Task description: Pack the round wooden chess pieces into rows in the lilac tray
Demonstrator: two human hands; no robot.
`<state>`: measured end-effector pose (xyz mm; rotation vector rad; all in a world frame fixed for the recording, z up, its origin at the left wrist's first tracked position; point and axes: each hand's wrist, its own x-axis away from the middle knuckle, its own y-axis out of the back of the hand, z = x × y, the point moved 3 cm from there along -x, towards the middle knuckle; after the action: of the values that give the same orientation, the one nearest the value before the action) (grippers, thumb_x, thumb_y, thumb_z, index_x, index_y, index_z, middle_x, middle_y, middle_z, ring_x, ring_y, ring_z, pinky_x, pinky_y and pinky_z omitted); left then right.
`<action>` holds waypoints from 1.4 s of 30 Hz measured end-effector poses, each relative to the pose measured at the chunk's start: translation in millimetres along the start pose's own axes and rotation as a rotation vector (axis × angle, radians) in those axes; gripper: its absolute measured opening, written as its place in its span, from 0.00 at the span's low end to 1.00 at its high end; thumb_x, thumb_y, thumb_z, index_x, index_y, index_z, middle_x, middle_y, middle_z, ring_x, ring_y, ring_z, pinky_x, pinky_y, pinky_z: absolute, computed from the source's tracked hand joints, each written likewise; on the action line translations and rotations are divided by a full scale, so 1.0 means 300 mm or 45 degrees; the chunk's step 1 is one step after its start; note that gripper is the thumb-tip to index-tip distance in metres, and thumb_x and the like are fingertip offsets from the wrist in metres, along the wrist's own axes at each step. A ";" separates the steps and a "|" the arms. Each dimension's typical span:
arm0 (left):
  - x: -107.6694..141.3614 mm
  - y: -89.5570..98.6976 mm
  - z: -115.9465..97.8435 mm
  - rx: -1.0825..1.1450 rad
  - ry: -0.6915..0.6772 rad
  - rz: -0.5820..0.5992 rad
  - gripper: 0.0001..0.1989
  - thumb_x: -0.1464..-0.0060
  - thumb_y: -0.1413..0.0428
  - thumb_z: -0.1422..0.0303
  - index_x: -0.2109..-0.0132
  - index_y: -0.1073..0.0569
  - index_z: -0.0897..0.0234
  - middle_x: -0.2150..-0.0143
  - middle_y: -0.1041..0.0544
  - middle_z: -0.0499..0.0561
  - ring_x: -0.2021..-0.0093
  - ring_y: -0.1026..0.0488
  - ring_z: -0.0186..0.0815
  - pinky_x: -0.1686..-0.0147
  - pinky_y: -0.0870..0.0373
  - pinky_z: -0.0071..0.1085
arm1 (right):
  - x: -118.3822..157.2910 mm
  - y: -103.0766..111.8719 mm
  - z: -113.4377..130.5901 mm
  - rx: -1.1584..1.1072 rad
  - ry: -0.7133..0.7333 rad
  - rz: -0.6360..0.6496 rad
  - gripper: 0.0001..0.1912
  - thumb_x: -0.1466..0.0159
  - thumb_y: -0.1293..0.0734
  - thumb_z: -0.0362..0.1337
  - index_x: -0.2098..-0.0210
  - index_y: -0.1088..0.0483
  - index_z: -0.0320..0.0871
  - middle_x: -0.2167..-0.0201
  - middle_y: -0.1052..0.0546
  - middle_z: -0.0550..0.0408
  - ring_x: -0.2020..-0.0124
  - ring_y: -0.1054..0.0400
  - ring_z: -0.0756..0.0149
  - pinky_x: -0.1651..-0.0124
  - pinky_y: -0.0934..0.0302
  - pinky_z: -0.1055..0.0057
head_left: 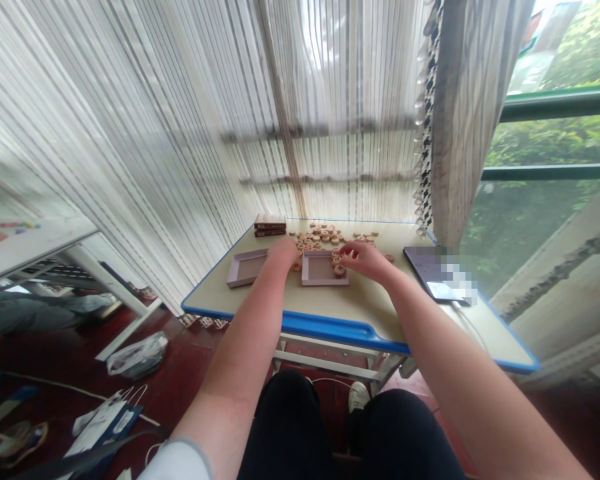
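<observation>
Here, my right hand [363, 260] is loosely curved, its fingertips at a few round wooden pieces [339, 270] along the right side of an open shallow box [325, 282]; I cannot tell if it grips one. My left hand [283, 251] is between that box and a second open box [240, 283], its fingers hidden, so I cannot tell its grip. More round pieces [325, 233] lie scattered beyond on the desk [330, 303], with small stacked boxes [270, 225] at the far left
</observation>
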<state>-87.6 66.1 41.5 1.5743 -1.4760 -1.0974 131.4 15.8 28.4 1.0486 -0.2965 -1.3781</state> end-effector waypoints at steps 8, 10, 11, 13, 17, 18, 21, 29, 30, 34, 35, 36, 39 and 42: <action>0.018 0.002 -0.051 0.154 -0.247 -0.168 0.08 0.56 0.41 0.67 0.67 0.28 0.66 0.66 0.24 0.56 0.64 0.27 0.38 0.64 0.31 0.31 | 0.014 -0.016 0.028 0.007 0.081 0.281 0.08 0.50 0.34 0.36 0.70 0.24 0.45 0.70 0.26 0.57 0.71 0.36 0.70 0.68 0.44 0.74; 0.020 -0.017 -0.063 0.363 -0.261 -0.060 0.11 0.56 0.40 0.66 0.66 0.29 0.66 0.66 0.24 0.54 0.70 0.27 0.34 0.70 0.31 0.28 | 0.014 -0.021 0.030 0.014 0.091 0.268 0.08 0.50 0.34 0.35 0.70 0.25 0.45 0.70 0.26 0.57 0.71 0.36 0.70 0.67 0.44 0.74; 0.021 -0.027 -0.068 0.463 -0.256 -0.001 0.12 0.57 0.39 0.65 0.65 0.30 0.66 0.67 0.25 0.53 0.72 0.28 0.32 0.73 0.31 0.27 | 0.014 -0.022 0.030 0.018 0.098 0.258 0.08 0.50 0.34 0.35 0.70 0.25 0.45 0.69 0.26 0.57 0.70 0.36 0.69 0.67 0.44 0.74; 0.025 -0.039 -0.076 0.620 -0.257 0.086 0.14 0.57 0.39 0.64 0.65 0.30 0.67 0.67 0.25 0.52 0.74 0.29 0.30 0.76 0.31 0.26 | 0.014 -0.025 0.029 0.029 0.105 0.245 0.08 0.50 0.34 0.35 0.70 0.25 0.45 0.70 0.26 0.57 0.71 0.36 0.69 0.67 0.44 0.74; 0.035 -0.048 -0.085 0.767 -0.300 0.231 0.14 0.59 0.37 0.64 0.67 0.30 0.67 0.69 0.25 0.52 0.75 0.29 0.30 0.77 0.30 0.26 | 0.017 -0.025 0.027 0.038 0.090 0.250 0.08 0.50 0.34 0.36 0.70 0.26 0.45 0.72 0.26 0.58 0.72 0.37 0.70 0.68 0.45 0.75; 0.038 -0.050 -0.087 0.779 -0.312 0.285 0.13 0.60 0.37 0.65 0.68 0.30 0.67 0.70 0.25 0.52 0.75 0.29 0.30 0.77 0.30 0.26 | 0.018 -0.022 0.027 0.030 0.080 0.245 0.08 0.50 0.34 0.36 0.69 0.26 0.45 0.72 0.27 0.58 0.72 0.37 0.70 0.69 0.45 0.75; 0.053 -0.053 -0.094 0.799 -0.347 0.468 0.11 0.62 0.37 0.68 0.70 0.30 0.67 0.72 0.26 0.50 0.75 0.28 0.31 0.76 0.28 0.28 | 0.017 -0.011 0.024 -0.012 0.040 0.209 0.09 0.50 0.34 0.38 0.68 0.27 0.45 0.71 0.27 0.58 0.72 0.37 0.71 0.70 0.45 0.75; 0.097 -0.062 -0.116 0.712 -0.357 0.788 0.10 0.61 0.39 0.72 0.67 0.27 0.65 0.70 0.23 0.51 0.71 0.26 0.33 0.71 0.27 0.28 | 0.010 0.023 0.015 0.016 0.067 -0.008 0.09 0.47 0.38 0.37 0.69 0.28 0.43 0.72 0.28 0.55 0.71 0.37 0.69 0.68 0.46 0.74; 0.100 -0.064 -0.119 0.672 -0.368 0.786 0.09 0.61 0.39 0.72 0.67 0.27 0.65 0.70 0.23 0.51 0.71 0.26 0.33 0.71 0.28 0.28 | 0.010 0.022 0.014 0.020 0.062 -0.008 0.09 0.47 0.38 0.37 0.69 0.28 0.43 0.72 0.28 0.55 0.71 0.37 0.69 0.68 0.46 0.74; 0.114 -0.061 -0.136 0.570 -0.440 0.810 0.09 0.60 0.40 0.70 0.67 0.26 0.66 0.71 0.23 0.50 0.72 0.26 0.32 0.72 0.29 0.27 | 0.010 0.018 0.008 0.026 0.025 -0.024 0.11 0.47 0.37 0.38 0.65 0.29 0.43 0.73 0.28 0.57 0.72 0.37 0.70 0.70 0.47 0.74; 0.117 -0.059 -0.140 0.532 -0.458 0.815 0.09 0.60 0.40 0.70 0.67 0.26 0.66 0.72 0.23 0.49 0.72 0.27 0.32 0.72 0.29 0.26 | 0.011 0.018 0.008 0.023 0.026 -0.036 0.12 0.47 0.37 0.37 0.63 0.30 0.44 0.72 0.28 0.57 0.72 0.37 0.70 0.70 0.47 0.74; 0.120 -0.057 -0.143 0.479 -0.482 0.814 0.09 0.60 0.40 0.69 0.67 0.25 0.66 0.72 0.24 0.49 0.73 0.27 0.32 0.72 0.30 0.26 | 0.011 0.018 0.008 0.019 0.028 -0.049 0.13 0.47 0.37 0.37 0.61 0.30 0.44 0.72 0.28 0.57 0.73 0.38 0.70 0.70 0.47 0.74; 0.122 -0.045 -0.153 0.291 -0.588 0.727 0.11 0.59 0.41 0.64 0.68 0.24 0.66 0.74 0.24 0.48 0.73 0.29 0.31 0.74 0.34 0.24 | 0.011 0.020 0.006 0.002 0.035 -0.076 0.18 0.47 0.36 0.36 0.56 0.34 0.45 0.72 0.28 0.58 0.73 0.38 0.71 0.70 0.47 0.75; 0.122 -0.037 -0.161 0.190 -0.640 0.653 0.11 0.59 0.42 0.63 0.68 0.22 0.64 0.74 0.24 0.47 0.72 0.30 0.31 0.74 0.37 0.23 | 0.010 0.023 0.002 0.006 0.025 -0.097 0.19 0.47 0.36 0.36 0.54 0.35 0.45 0.73 0.29 0.59 0.73 0.38 0.71 0.71 0.47 0.75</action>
<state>-39.4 28.1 46.1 0.9426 -2.1852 -1.1306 136.2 12.0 32.7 1.0859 -0.2477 -1.4354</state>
